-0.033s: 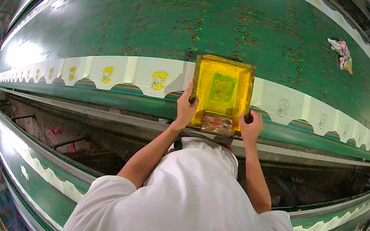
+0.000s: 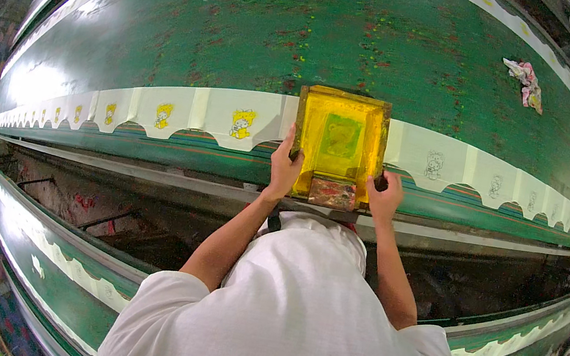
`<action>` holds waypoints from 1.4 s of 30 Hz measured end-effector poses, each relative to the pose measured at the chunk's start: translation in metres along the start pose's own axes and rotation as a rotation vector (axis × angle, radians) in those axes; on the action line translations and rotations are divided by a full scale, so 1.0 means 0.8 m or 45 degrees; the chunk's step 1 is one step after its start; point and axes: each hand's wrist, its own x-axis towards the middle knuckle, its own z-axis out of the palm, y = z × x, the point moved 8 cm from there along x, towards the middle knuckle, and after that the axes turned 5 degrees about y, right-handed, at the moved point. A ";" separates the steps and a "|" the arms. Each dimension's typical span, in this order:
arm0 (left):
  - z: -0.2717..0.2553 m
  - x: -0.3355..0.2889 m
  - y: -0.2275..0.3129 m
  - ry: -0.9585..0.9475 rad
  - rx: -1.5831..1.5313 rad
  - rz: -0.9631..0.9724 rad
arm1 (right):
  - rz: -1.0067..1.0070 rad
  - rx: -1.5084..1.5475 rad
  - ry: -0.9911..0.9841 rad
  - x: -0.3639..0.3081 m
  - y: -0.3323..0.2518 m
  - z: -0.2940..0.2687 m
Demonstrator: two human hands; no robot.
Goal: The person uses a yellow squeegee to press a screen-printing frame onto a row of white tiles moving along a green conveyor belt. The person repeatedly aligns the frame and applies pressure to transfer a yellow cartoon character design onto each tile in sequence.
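A screen printing frame (image 2: 313, 137) with wooden sides and yellow ink inside lies over the white scalloped cloth strip (image 2: 215, 118) at the table's near edge. A greenish picture area shows in its mesh. Across the frame's near end sits a stained block, perhaps a squeegee (image 2: 332, 193). My left hand (image 2: 284, 168) grips the left side, its fingers stretched along the wood and the thumb by the edge. At the lower right side, my right hand (image 2: 385, 196) holds the frame with bent fingers. Cloth under the frame is hidden.
Left of the frame are yellow-coloured cartoon prints (image 2: 242, 124); to its right, only outlined ones (image 2: 433, 165). A crumpled stained rag (image 2: 524, 84) lies on the long green table (image 2: 249, 34). Behind me runs another green table (image 2: 74, 270) with cloth strips.
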 end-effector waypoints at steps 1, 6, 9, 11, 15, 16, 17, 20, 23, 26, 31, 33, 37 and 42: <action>0.002 -0.004 0.002 -0.003 0.005 -0.022 | 0.015 0.009 -0.013 -0.003 0.002 0.000; 0.012 -0.008 0.013 0.022 0.065 0.026 | 0.080 0.023 -0.077 -0.005 0.015 -0.004; 0.013 -0.009 0.011 0.009 0.064 0.025 | 0.081 0.057 -0.060 -0.005 0.017 -0.006; 0.013 -0.010 0.009 -0.007 0.062 0.002 | 0.087 0.076 -0.043 -0.004 0.019 -0.006; 0.015 -0.007 0.008 -0.013 0.059 -0.022 | 0.114 0.085 -0.073 -0.004 0.022 -0.002; 0.016 -0.006 0.007 -0.019 0.066 -0.030 | 0.117 0.065 -0.074 -0.004 0.022 -0.001; 0.017 -0.005 0.005 -0.030 0.076 -0.053 | 0.162 0.040 -0.091 -0.004 0.027 0.001; 0.019 -0.004 0.003 -0.035 0.097 -0.052 | 0.060 0.016 -0.021 -0.003 0.022 -0.002; 0.020 -0.005 0.002 -0.035 0.076 -0.047 | 0.054 0.056 -0.011 -0.002 0.025 -0.001; 0.019 -0.005 0.005 -0.022 0.109 -0.004 | 0.021 0.023 -0.019 -0.001 0.025 -0.001; 0.018 -0.002 -0.006 -0.119 0.168 -0.099 | 0.048 -0.009 -0.135 -0.003 0.032 0.005; 0.017 -0.001 -0.005 -0.112 0.203 -0.066 | 0.006 -0.031 -0.132 -0.001 0.029 0.003; 0.017 -0.002 0.002 -0.071 0.154 0.018 | -0.018 -0.088 -0.140 0.005 0.010 -0.010; 0.019 -0.006 -0.007 -0.098 0.174 -0.102 | -0.466 -0.094 -0.396 -0.020 -0.097 -0.020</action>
